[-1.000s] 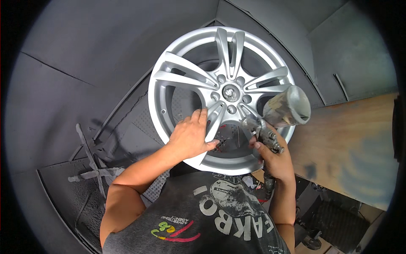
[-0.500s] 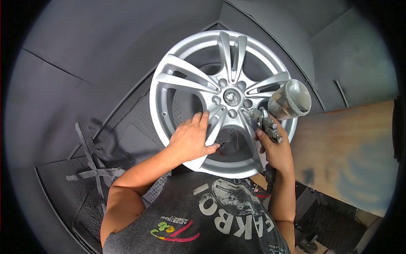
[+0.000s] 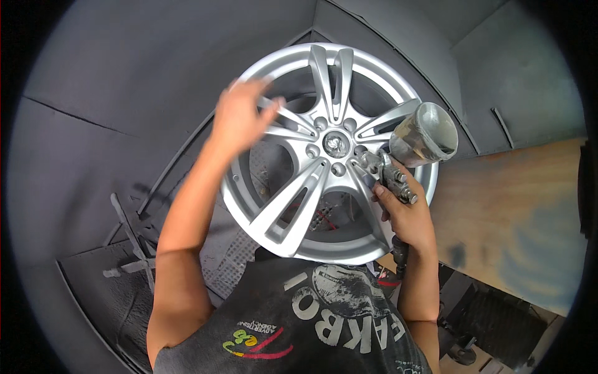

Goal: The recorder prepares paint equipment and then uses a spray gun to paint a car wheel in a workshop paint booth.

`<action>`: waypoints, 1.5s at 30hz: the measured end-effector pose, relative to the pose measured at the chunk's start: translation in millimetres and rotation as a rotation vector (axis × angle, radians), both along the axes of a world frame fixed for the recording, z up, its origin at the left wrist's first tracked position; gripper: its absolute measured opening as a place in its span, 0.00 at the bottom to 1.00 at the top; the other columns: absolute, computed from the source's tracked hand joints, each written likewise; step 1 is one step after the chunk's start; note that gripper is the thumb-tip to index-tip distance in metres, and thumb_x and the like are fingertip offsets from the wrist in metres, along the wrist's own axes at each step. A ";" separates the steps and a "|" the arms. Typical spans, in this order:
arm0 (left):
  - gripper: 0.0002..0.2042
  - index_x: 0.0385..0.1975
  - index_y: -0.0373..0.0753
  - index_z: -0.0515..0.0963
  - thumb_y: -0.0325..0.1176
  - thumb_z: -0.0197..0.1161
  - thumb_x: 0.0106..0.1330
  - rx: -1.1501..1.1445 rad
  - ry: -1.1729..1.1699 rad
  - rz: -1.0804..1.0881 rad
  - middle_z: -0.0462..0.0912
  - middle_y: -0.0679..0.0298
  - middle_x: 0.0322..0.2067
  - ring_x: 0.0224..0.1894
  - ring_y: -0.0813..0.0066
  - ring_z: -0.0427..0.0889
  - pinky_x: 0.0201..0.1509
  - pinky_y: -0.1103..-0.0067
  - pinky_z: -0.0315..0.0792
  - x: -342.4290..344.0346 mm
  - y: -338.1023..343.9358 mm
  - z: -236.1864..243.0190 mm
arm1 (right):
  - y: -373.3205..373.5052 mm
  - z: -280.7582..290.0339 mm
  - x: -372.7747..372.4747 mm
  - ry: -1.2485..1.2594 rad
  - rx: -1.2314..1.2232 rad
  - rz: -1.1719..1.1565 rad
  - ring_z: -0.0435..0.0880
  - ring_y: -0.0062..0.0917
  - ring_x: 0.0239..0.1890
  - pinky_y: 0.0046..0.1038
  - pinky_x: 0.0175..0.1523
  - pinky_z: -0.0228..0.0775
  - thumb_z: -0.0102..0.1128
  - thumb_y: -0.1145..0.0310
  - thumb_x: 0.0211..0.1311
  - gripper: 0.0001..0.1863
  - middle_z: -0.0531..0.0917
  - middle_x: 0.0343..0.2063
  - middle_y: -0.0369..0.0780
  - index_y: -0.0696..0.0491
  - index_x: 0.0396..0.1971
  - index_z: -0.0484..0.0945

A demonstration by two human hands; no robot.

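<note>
A silver alloy wheel with paired spokes faces up in front of me. My left hand is over its upper left rim, blurred by motion, thumb apart from the fingers and nothing visible in it. Whether it touches the rim I cannot tell. In my right hand is a metal spray gun, gripped by its handle over the wheel's right side. A paint-smeared translucent cup sits on the gun, tilted to the right. The gun's nozzle end is near the hub; no spray shows.
Dark grey panels stand behind and to the left. A grey-coated cross-shaped stand is at the lower left. On the right lies a brown board with grey and blue overspray. Perforated flooring shows below the wheel.
My left hand has left the lower left spoke and moved up to the upper left rim. The spray gun stays nearly in place. The wheel appears slightly further left in view.
</note>
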State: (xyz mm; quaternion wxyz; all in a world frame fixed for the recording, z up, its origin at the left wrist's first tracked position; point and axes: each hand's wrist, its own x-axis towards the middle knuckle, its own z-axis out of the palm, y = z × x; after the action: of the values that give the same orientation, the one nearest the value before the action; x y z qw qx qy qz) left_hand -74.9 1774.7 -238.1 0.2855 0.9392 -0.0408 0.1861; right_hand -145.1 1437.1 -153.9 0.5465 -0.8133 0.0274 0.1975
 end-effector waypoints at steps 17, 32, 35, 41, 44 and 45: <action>0.29 0.61 0.36 0.79 0.55 0.60 0.71 -0.211 0.432 0.318 0.83 0.47 0.56 0.62 0.50 0.80 0.66 0.63 0.73 126.4 30.3 -25.5 | 13.7 35.2 -27.3 0.053 0.029 -0.061 0.82 0.17 0.39 0.20 0.30 0.74 0.62 0.73 0.70 0.29 0.84 0.39 0.37 0.58 0.70 0.67; 0.42 0.76 0.35 0.57 0.62 0.52 0.72 0.351 0.394 -0.071 0.51 0.53 0.79 0.81 0.56 0.45 0.81 0.55 0.45 12.9 23.7 -13.2 | 9.2 76.2 -81.2 -0.158 0.239 -0.018 0.77 0.13 0.34 0.18 0.40 0.71 0.65 0.72 0.69 0.30 0.83 0.38 0.34 0.59 0.69 0.70; 0.41 0.76 0.34 0.56 0.58 0.54 0.73 0.268 0.369 -0.113 0.50 0.54 0.79 0.81 0.55 0.45 0.80 0.55 0.47 4.2 39.3 -30.1 | -16.2 81.1 -75.8 -0.222 0.064 -0.266 0.79 0.15 0.36 0.19 0.42 0.73 0.65 0.73 0.68 0.29 0.83 0.37 0.35 0.59 0.68 0.71; 0.38 0.76 0.34 0.56 0.51 0.57 0.73 0.279 0.319 -0.045 0.52 0.53 0.78 0.81 0.53 0.47 0.81 0.54 0.46 -3.9 27.0 -18.7 | -78.8 74.0 -87.3 -0.305 -0.071 -0.632 0.74 0.12 0.23 0.16 0.25 0.67 0.63 0.71 0.68 0.30 0.82 0.33 0.35 0.61 0.69 0.68; 0.37 0.75 0.33 0.57 0.52 0.56 0.74 0.411 0.318 -0.024 0.55 0.53 0.78 0.81 0.53 0.48 0.80 0.52 0.45 -24.1 23.3 -8.1 | -97.5 52.9 -122.5 -0.289 -0.144 -0.702 0.74 0.12 0.22 0.16 0.24 0.67 0.63 0.70 0.68 0.30 0.82 0.32 0.35 0.61 0.68 0.68; 0.37 0.75 0.33 0.57 0.52 0.56 0.74 0.494 0.316 -0.019 0.55 0.52 0.77 0.81 0.53 0.48 0.80 0.52 0.45 -37.5 18.2 0.5 | -100.4 48.0 -139.3 -0.248 -0.128 -0.692 0.74 0.12 0.22 0.17 0.24 0.67 0.63 0.70 0.68 0.30 0.82 0.32 0.35 0.61 0.68 0.68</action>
State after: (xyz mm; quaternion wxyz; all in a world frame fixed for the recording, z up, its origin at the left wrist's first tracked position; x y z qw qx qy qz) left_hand -112.4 1792.9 -237.6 0.0525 0.9972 -0.0488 0.0193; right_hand -284.4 1336.6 -105.9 0.5282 -0.8062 0.2468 -0.1010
